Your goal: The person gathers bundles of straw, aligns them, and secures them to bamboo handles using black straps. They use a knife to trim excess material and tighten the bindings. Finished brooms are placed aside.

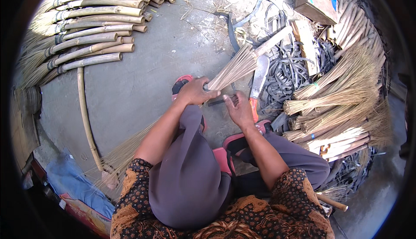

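Observation:
My left hand point(193, 92) is wrapped round a bundle of thin sticks point(234, 68). The bundle slants across my left knee: its cut ends fan out up and to the right, and its fine ends trail past my left forearm. Close by on the right, my right hand point(239, 110) has its fingers curled in. A dark rubber strip point(215, 102) runs from beneath the bundle to its fingertips and appears pinched there. Beyond that hand lies a large knife point(260, 73) with a broad blade and an orange-red handle point(254, 108).
Finished stick brooms with bamboo handles point(99, 36) are stacked at the far left. A bamboo pole point(84, 113) lies below them. Tangled black rubber strips point(281, 72), a wooden block point(315, 0) and tied stick bundles point(333, 100) fill the right. Blue cloth point(76, 182) lies lower left.

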{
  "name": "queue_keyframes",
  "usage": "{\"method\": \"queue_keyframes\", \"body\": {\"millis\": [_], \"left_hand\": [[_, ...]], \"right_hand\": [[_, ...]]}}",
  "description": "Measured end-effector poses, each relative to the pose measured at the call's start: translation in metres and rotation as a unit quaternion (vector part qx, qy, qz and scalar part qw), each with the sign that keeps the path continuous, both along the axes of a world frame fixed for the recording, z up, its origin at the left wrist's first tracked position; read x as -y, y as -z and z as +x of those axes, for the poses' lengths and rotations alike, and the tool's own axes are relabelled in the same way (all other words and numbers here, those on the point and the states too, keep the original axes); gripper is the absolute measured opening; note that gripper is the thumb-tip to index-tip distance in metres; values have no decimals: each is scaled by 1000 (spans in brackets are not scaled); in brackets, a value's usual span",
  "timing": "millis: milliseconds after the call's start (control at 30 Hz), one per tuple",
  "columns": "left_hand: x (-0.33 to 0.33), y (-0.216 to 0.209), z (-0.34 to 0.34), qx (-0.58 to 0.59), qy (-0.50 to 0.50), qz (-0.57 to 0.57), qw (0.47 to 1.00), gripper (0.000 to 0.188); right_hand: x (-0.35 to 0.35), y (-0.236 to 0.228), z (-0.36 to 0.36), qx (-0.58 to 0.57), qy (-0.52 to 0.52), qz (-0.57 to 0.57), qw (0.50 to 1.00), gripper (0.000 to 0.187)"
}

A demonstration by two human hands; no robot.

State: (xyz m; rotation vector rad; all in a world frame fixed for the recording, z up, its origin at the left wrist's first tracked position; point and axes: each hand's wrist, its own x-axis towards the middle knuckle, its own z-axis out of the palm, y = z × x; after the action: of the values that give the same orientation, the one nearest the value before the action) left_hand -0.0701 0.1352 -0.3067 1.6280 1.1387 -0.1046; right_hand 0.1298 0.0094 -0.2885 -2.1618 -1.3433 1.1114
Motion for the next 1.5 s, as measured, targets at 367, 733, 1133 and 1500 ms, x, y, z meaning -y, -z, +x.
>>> {"method": "queue_keyframes", "body": {"millis": [367, 733, 1133, 1500], "left_hand": [[-3, -4, 7, -30, 48, 19, 998, 63], [12, -10, 8, -93, 46, 62, 993, 51], [19, -19, 21, -149, 78, 60, 984, 37], [15, -20, 23, -149, 52, 59, 986, 36]], "right_hand": [[15, 66, 80, 106, 152, -113, 976, 57], [7, -26, 125, 155, 99, -26, 983, 32], [-60, -53, 125, 181, -231, -101, 951, 23], [-38, -61, 103, 162, -127, -35, 978, 28]]}}
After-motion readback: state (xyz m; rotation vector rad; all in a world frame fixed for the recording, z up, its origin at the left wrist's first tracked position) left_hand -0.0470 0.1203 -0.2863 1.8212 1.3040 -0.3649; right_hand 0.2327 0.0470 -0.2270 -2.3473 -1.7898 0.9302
